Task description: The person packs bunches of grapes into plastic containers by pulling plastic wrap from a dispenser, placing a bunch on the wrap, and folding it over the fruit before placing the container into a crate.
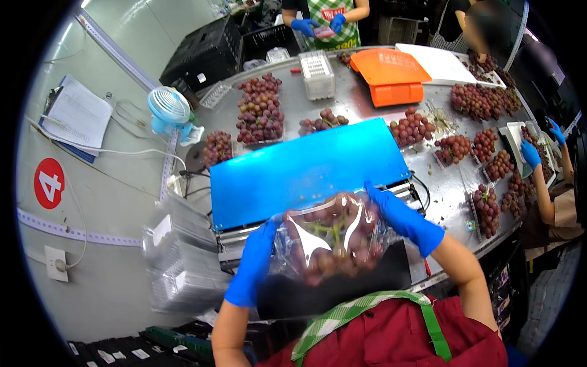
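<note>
A film-wrapped pack of red grapes (339, 238) is held between my two blue-gloved hands, slightly blurred. The clear film shines, and green stems show through it. My left hand (255, 261) grips the pack's left end, while my right hand (401, 218) has hold of its upper right side. Some fingers of both hands are hidden by the film and the pack. Just beyond lies the flat blue cover (307, 169) of a tabletop machine, with metal rollers (406, 190) showing at its sides. Below the pack is a black surface (335, 293).
Stacked clear plastic trays (183, 266) stand left, near a small blue fan (169, 110). Grape trays (260, 110) and an orange scale (390, 73) occupy the metal table (293, 103). A co-worker's gloved hands (321, 27) are opposite; another person's hands (531, 153) work at right.
</note>
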{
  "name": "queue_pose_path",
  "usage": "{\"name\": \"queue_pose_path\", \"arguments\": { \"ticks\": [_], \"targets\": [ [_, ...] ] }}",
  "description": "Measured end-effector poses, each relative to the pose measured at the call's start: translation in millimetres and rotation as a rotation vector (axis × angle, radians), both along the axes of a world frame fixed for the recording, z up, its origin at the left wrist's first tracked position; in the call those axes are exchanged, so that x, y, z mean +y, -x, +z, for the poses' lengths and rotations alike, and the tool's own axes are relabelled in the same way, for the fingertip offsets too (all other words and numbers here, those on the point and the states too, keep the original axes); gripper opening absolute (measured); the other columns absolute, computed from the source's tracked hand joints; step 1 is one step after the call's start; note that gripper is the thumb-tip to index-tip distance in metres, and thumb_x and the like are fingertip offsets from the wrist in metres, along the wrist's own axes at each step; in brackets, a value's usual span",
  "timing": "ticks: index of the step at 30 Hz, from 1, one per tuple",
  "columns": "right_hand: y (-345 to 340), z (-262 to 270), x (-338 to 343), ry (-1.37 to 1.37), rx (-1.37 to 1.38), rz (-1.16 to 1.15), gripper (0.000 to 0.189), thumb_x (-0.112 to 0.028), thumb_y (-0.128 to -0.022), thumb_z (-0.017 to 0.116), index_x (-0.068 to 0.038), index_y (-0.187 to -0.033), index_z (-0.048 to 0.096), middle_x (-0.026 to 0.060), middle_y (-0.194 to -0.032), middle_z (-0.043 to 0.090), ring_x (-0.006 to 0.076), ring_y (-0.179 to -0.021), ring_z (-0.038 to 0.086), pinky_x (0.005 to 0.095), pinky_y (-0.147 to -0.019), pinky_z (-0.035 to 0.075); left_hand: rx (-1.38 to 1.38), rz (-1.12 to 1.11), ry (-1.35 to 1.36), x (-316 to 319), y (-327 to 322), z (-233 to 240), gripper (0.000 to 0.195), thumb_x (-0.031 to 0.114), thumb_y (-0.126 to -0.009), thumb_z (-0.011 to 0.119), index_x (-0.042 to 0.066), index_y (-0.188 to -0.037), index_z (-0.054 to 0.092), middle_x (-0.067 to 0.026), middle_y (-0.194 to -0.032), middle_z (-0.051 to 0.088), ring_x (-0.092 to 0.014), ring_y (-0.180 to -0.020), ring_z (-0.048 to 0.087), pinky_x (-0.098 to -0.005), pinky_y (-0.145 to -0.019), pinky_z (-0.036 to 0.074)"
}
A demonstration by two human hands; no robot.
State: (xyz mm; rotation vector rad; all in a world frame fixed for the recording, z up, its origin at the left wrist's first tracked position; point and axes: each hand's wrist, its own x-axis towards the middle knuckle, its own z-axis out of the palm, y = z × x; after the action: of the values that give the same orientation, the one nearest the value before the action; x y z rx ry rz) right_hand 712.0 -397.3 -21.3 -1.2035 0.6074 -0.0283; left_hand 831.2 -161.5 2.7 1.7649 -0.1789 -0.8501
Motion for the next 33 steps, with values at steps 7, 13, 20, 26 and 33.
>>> {"name": "queue_pose_path", "arguments": {
  "ticks": [7, 13, 20, 26, 33],
  "targets": [
    [76, -49, 67, 0.227, 0.315, 0.054, 0.064, -0.057, -0.084, 0.032, -0.001, -0.062, 0.055, 0.0061, -0.054, 0.048, 0.0135, -0.053, 0.042, 0.0294, -0.052, 0.037, -0.493, 0.097, -0.182, 70, 85, -84, 0.037, 0.031, -0.091, 0.032, 0.003, -0.103, 0.054, -0.0093, -0.095, 0.057, -0.018, -0.084, 0.054, -0.0283, -0.074, 0.042],
    [87, -75, 82, -0.641, 0.153, -0.084, 0.060, -0.060, -0.082, 0.033, -0.004, -0.086, 0.057, 0.0036, -0.075, 0.056, 0.0116, -0.066, 0.053, 0.0260, -0.064, 0.045, 0.481, 0.572, 0.582, 46, 127, -81, 0.050, 0.047, -0.088, 0.032, 0.004, -0.107, 0.048, -0.0069, -0.104, 0.053, -0.019, -0.095, 0.050, -0.0338, -0.081, 0.043],
    [80, -40, 71, -0.660, 0.107, 0.112, 0.057, -0.052, -0.085, 0.032, -0.005, -0.114, 0.047, 0.0081, -0.108, 0.054, 0.0180, -0.093, 0.054, 0.0300, -0.081, 0.045, 0.804, 0.392, 0.761, 24, 142, -58, 0.046, 0.042, -0.087, 0.032, 0.007, -0.113, 0.044, -0.0081, -0.110, 0.050, -0.020, -0.097, 0.050, -0.0343, -0.081, 0.044],
    [75, 0, 110, -0.447, -0.154, 0.259, 0.045, -0.036, -0.091, 0.029, -0.004, -0.122, 0.039, 0.0085, -0.114, 0.049, 0.0181, -0.098, 0.050, 0.0313, -0.086, 0.042, 0.988, 0.291, 1.011, 73, 146, -84, 0.038, 0.034, -0.087, 0.036, 0.006, -0.112, 0.044, -0.0065, -0.102, 0.052, -0.017, -0.091, 0.051, -0.0304, -0.076, 0.046],
    [6, -20, 158, -0.443, -0.124, 0.783, 0.045, -0.039, -0.090, 0.033, -0.002, -0.108, 0.052, 0.0069, -0.103, 0.056, 0.0150, -0.088, 0.054, 0.0278, -0.082, 0.043, 0.901, 0.370, 0.980, 132, 170, -82, 0.039, 0.034, -0.087, 0.037, 0.006, -0.112, 0.044, -0.0069, -0.103, 0.052, -0.017, -0.092, 0.051, -0.0305, -0.076, 0.046]
  ]
}}
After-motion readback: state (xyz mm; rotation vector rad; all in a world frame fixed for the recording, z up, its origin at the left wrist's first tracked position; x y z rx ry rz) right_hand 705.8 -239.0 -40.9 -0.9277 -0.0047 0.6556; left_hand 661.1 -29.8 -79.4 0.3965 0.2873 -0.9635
